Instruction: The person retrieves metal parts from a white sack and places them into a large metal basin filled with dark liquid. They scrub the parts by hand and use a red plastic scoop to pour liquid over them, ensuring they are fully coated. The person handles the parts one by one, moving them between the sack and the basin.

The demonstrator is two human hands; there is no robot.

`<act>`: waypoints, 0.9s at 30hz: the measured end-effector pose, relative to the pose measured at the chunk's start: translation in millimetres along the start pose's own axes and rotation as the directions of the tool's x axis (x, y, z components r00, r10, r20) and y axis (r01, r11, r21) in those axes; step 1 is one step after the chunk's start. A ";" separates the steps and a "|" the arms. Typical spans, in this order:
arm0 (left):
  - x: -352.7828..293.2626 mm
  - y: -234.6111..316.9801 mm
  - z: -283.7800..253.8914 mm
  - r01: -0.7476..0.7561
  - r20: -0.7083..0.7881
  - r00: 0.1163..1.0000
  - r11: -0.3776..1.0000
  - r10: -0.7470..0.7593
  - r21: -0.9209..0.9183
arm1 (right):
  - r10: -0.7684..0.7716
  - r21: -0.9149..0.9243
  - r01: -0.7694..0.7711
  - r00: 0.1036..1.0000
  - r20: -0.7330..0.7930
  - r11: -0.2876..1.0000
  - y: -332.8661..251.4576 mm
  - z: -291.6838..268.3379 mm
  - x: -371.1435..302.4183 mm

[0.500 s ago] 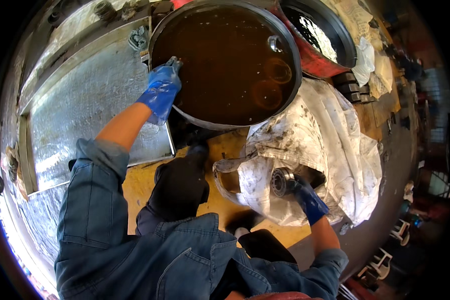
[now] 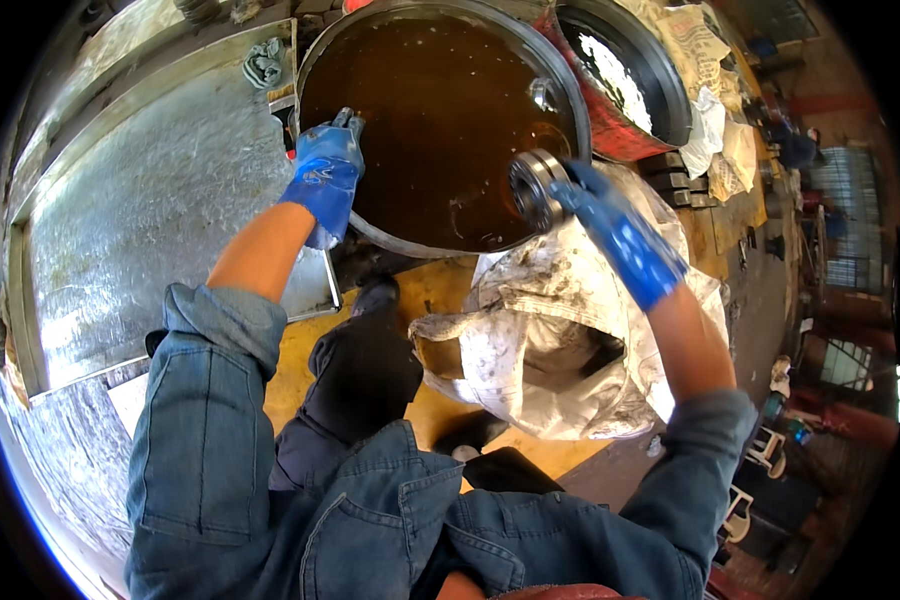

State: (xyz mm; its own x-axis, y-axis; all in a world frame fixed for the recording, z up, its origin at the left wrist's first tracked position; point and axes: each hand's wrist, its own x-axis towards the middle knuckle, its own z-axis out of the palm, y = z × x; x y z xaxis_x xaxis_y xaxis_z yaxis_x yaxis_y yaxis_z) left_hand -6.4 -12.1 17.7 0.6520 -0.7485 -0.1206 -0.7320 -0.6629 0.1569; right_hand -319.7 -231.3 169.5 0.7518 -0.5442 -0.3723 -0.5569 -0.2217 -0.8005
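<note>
My right hand (image 2: 595, 205), in a blue rubber glove, is closed on a metal ball bearing (image 2: 526, 192). It is tilted above the right edge of a large round tub (image 2: 395, 246) of brown liquid (image 2: 420, 120). My left hand (image 2: 328, 158), gloved the same way, rests at the tub's left rim with its fingers stretched out over the liquid. Nothing shows in its fingers. Below my right arm, a stained white sack (image 2: 540, 290) gapes, its inside dark and mostly hidden.
A red drum (image 2: 625, 140) with dark liquid stands behind to the right. At left lies a wide metal tray (image 2: 150, 210), with a crumpled rag (image 2: 263, 64) and a brush (image 2: 281, 93) near its far corner. Dark metal blocks (image 2: 670, 180) sit beside the red drum.
My right hand has lifted the bearing out of the sack's mouth, up and slightly left to the tub's right edge. My left hand has stayed at the rim.
</note>
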 end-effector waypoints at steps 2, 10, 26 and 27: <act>-1.9 -8.2 3.5 -0.020 -0.039 0.999 1.000 0.020 0.006 | -0.050 -0.013 0.050 0.999 -0.012 0.999 -2.3 15.3 55.6; 0.3 -11.6 10.7 -0.063 -0.098 0.993 0.998 0.063 0.004 | -0.038 -0.401 0.003 0.996 -0.080 0.916 24.7 48.7 177.5; 0.5 -1.4 5.1 -0.010 -0.084 0.996 0.999 0.012 0.032 | -0.459 -0.929 0.107 0.885 -0.073 0.353 55.1 41.0 123.5; 2.5 -0.5 4.8 -0.012 -0.068 0.998 0.999 0.015 0.039 | -0.459 -0.931 0.098 0.885 -0.080 0.352 67.4 34.8 115.1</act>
State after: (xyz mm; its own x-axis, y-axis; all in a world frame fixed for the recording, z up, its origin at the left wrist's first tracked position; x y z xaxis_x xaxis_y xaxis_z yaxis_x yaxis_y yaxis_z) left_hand -5.3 -13.7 12.6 0.6530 -0.7557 -0.0509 -0.7471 -0.6537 0.1203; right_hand -258.5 -280.7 56.4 0.8924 -0.4449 0.0754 -0.4510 -0.8845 0.1191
